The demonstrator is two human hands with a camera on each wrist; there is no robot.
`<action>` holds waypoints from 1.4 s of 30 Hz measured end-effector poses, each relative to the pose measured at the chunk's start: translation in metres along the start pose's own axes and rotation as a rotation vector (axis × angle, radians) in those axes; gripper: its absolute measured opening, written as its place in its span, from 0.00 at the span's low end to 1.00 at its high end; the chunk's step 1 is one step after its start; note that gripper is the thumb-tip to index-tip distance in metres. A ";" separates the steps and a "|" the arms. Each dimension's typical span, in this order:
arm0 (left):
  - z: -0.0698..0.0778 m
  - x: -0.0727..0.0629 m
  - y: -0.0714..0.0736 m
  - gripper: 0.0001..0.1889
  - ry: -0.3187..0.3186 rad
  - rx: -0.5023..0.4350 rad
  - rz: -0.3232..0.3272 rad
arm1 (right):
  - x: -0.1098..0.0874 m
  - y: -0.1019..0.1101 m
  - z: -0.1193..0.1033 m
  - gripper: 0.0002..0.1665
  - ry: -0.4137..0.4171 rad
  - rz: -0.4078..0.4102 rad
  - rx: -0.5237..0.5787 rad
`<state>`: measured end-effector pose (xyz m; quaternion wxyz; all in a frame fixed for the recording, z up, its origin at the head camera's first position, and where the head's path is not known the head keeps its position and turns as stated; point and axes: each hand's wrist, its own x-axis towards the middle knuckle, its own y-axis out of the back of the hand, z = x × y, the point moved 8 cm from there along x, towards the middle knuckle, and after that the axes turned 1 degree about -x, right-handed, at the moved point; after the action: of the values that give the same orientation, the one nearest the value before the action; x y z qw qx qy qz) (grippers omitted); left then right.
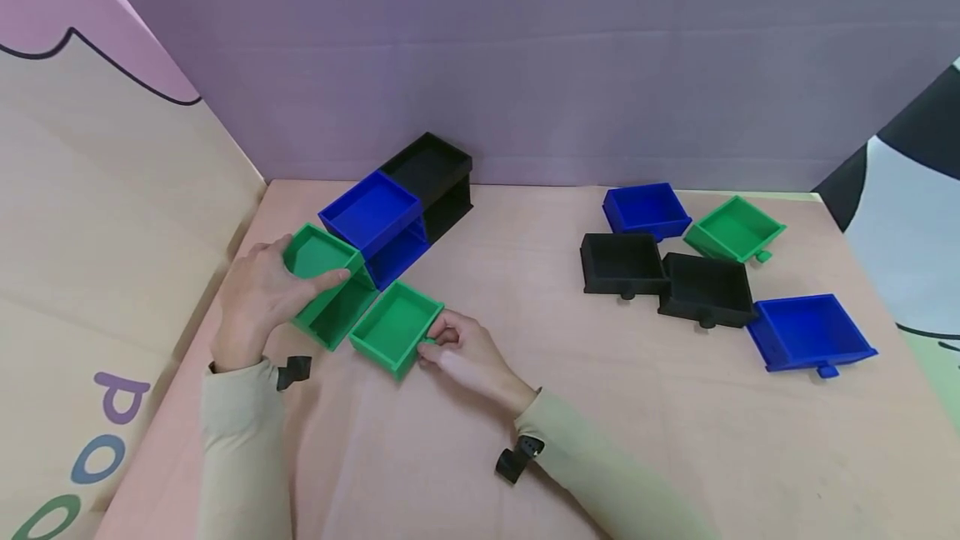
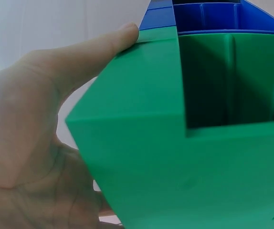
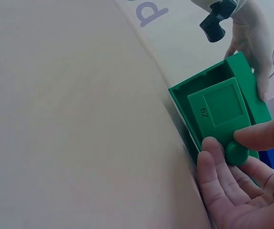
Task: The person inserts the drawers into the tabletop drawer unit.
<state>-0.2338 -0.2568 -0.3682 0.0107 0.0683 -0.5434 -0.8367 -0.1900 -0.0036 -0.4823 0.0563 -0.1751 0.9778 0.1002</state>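
At the left of the head view, my left hand [image 1: 258, 294] holds a green drawer case [image 1: 322, 250], its thumb laid across the case. The left wrist view shows the thumb on the top of that case [image 2: 132, 86] and the palm beside it. My right hand [image 1: 468, 357] pinches the round knob [image 3: 237, 152] of a green drawer [image 1: 397, 323]. This drawer is just in front of the case's lower opening, tilted a little. In the right wrist view, its front panel [image 3: 223, 107] appears framed by the opening.
A blue case [image 1: 372, 211] and a black case [image 1: 427, 169] continue the row behind the green one. To the right lie loose drawers: blue [image 1: 645, 208], green [image 1: 737, 227], black [image 1: 622, 263], another black [image 1: 707, 286] and another blue [image 1: 813, 330]. A grey-purple wall [image 1: 525, 90] rises behind.
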 end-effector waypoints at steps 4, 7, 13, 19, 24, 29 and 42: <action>0.000 0.000 -0.001 0.62 0.004 0.003 0.003 | 0.004 -0.006 -0.001 0.06 0.011 -0.004 -0.002; 0.000 0.001 -0.001 0.63 0.006 0.004 -0.004 | 0.006 -0.010 -0.002 0.06 0.004 -0.005 0.011; 0.000 0.001 0.000 0.63 0.003 0.004 -0.006 | 0.011 -0.017 -0.002 0.06 -0.004 0.002 0.038; 0.000 -0.001 0.000 0.63 0.014 -0.005 -0.008 | 0.014 -0.026 -0.003 0.05 0.006 -0.006 0.013; -0.001 -0.002 0.000 0.63 0.017 -0.005 0.003 | 0.018 -0.035 -0.006 0.05 0.034 -0.022 -0.026; 0.001 -0.002 -0.001 0.62 0.015 -0.005 0.003 | 0.021 -0.037 -0.004 0.04 0.027 -0.024 -0.023; -0.001 0.000 0.001 0.61 0.020 -0.007 0.012 | 0.027 -0.034 -0.005 0.05 0.033 -0.031 0.028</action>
<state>-0.2335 -0.2577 -0.3679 0.0212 0.0732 -0.5407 -0.8377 -0.2037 -0.0453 -0.4877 0.0443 -0.1912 0.9771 0.0828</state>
